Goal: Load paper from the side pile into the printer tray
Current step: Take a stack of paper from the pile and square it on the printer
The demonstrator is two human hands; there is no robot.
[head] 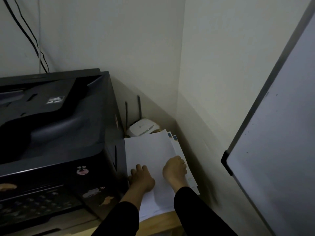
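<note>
A pile of white paper (150, 150) lies on the wooden table to the right of the black printer (56, 126). My left hand (141, 178) rests on the pile's near left part, fingers bent on the top sheets. At the pile's right edge my right hand (175, 167) curls its fingers over the sheets. Whether either hand has lifted any sheets I cannot tell. Both sleeves are black. The printer's front carries cartoon stickers; its paper tray is not clearly visible.
A white router (144, 127) with two upright antennas stands behind the pile in the corner. A framed whiteboard (276, 133) leans at the right. Walls close the corner. Cables (32, 38) hang behind the printer. The wooden table edge (163, 223) shows below the pile.
</note>
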